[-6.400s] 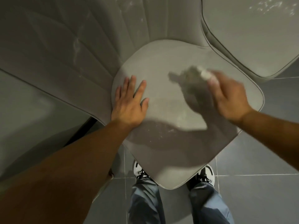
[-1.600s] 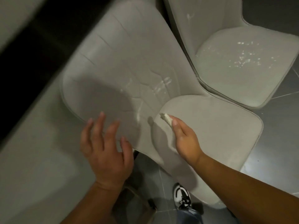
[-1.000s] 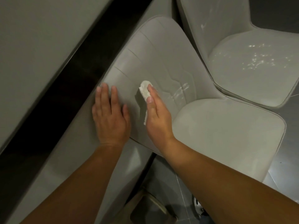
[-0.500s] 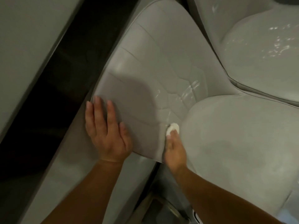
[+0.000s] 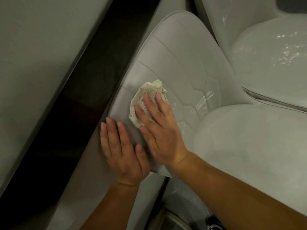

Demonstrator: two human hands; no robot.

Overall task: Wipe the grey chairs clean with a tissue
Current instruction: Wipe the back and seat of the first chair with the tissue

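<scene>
Across the middle of the view lies the nearer grey upholstered chair with stitched seams (image 5: 182, 67), its backrest under both hands; a second grey chair (image 5: 269, 52), well speckled with white residue, stands just beside it. The left hand (image 5: 123, 151) rests flat on the backrest edge, grip wide and holding nothing. The right hand (image 5: 159, 125) presses the crumpled, soiled white tissue (image 5: 146, 98) against the backrest with straight fingers. Wet streaks (image 5: 204, 100) remain near the seat crease, so overlapping strokes toward them, with a cleaner fold turned out, would likely serve best.

Head camera looks steeply down (close in) onto the chair backrest (image 5: 179, 67).
</scene>
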